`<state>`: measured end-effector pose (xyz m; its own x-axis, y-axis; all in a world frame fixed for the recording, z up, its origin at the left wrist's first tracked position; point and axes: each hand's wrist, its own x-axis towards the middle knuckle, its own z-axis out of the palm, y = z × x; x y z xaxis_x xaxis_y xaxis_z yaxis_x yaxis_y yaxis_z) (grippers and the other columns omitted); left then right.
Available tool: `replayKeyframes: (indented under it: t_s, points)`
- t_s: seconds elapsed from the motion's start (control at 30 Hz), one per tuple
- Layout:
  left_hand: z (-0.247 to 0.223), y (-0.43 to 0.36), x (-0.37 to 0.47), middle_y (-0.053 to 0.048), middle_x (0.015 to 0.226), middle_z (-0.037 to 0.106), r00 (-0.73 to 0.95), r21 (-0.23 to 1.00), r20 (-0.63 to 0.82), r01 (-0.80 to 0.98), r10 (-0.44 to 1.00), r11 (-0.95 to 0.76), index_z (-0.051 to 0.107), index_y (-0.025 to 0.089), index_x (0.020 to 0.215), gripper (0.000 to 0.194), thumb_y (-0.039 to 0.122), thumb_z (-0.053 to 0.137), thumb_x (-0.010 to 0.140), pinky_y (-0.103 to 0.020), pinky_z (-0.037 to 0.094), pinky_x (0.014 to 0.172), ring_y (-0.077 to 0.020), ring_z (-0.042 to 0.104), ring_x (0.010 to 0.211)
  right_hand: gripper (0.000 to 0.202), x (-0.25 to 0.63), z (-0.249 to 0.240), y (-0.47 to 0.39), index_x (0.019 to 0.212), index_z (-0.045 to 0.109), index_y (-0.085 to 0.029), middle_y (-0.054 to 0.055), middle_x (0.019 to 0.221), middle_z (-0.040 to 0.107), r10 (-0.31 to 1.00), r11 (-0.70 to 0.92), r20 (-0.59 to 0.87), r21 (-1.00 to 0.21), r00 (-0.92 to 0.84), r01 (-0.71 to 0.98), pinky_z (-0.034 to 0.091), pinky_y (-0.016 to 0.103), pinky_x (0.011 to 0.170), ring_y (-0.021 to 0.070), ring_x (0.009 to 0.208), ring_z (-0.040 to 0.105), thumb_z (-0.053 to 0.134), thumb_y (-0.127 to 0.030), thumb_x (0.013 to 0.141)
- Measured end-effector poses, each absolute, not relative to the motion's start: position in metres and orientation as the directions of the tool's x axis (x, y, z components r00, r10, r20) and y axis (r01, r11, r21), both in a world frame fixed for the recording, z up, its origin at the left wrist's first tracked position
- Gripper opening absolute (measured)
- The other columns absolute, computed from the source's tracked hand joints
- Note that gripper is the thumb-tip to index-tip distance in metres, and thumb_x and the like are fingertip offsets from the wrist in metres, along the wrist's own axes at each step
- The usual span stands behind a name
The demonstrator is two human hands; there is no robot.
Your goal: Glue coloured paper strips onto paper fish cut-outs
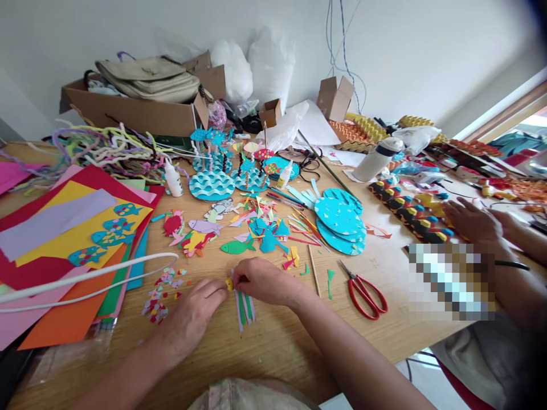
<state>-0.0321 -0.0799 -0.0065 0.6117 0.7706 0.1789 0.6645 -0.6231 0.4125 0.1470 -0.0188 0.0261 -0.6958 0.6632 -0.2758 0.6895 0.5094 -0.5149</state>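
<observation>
Low over the near middle of the table, my left hand (199,304) pinches the edge of a small yellow paper piece (229,283). My right hand (262,280) meets it from the other side, fingers curled and pressed together; what lies between those fingertips is hidden. Purple and green paper strips (245,312) stick out beneath my right hand, fanned slightly toward me. Just beyond the hands lies a green paper fish (237,247). Small coloured paper dots (156,304) are scattered left of my left hand.
Red-handled scissors (367,293) and a thin wooden stick (314,270) lie to the right. Coloured paper sheets (98,228) are stacked left. Blue discs (342,222), glue bottles (173,178) and paper scraps stand or lie farther back. Another person's hand (472,222) rests at the right.
</observation>
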Motion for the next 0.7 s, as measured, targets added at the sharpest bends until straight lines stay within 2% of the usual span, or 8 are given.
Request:
replayKeyframes:
  t_s: [0.23, 0.4, 0.53, 0.7]
  points:
    - [-0.014, -0.083, -0.038, -0.005, 0.105, 0.061, 0.684, 0.235, 0.186, 0.666, 0.705, -0.708, 0.055, 0.016, 0.106, 0.047, -0.005, 0.026, 0.075, -0.027, 0.045, 0.087, -0.0147, 0.053, 0.099, 0.018, 0.144, 0.026, -0.015, 0.076, 0.067, -0.017, 0.002, 0.075, 0.065, 0.623, 0.555, -0.308, -0.473, -0.719, 0.684, 0.033, 0.019, 0.056, 0.0118, 0.065, 0.053, 0.049, -0.016, 0.072]
    - [-0.021, -0.083, -0.041, -0.005, 0.107, 0.06, 0.706, 0.154, 0.19, 0.665, 0.682, -0.731, 0.053, 0.015, 0.11, 0.047, -0.004, 0.027, 0.077, -0.029, 0.045, 0.088, -0.016, 0.053, 0.1, 0.019, 0.143, 0.028, -0.015, 0.078, 0.067, -0.017, 0.003, 0.077, 0.066, 0.612, 0.573, -0.31, -0.46, -0.727, 0.679, 0.034, 0.02, 0.057, 0.0127, 0.068, 0.054, 0.049, -0.015, 0.073]
    - [-0.022, -0.084, -0.041, -0.006, 0.107, 0.06, 0.711, 0.137, 0.192, 0.663, 0.677, -0.736, 0.053, 0.016, 0.11, 0.044, -0.002, 0.027, 0.079, -0.029, 0.045, 0.088, -0.0164, 0.053, 0.1, 0.018, 0.143, 0.027, -0.014, 0.079, 0.067, -0.016, 0.004, 0.078, 0.066, 0.616, 0.574, -0.304, -0.459, -0.727, 0.678, 0.035, 0.02, 0.057, 0.0133, 0.07, 0.055, 0.049, -0.015, 0.073]
    - [-0.022, -0.084, -0.04, -0.006, 0.105, 0.06, 0.699, 0.185, 0.231, 0.651, 0.677, -0.736, 0.053, 0.016, 0.111, 0.043, 0.0, 0.027, 0.08, -0.031, 0.046, 0.086, -0.0172, 0.053, 0.098, 0.018, 0.143, 0.026, -0.015, 0.079, 0.067, -0.016, 0.004, 0.079, 0.066, 0.624, 0.579, -0.303, -0.439, -0.72, 0.687, 0.035, 0.02, 0.058, 0.0134, 0.07, 0.056, 0.05, -0.015, 0.074]
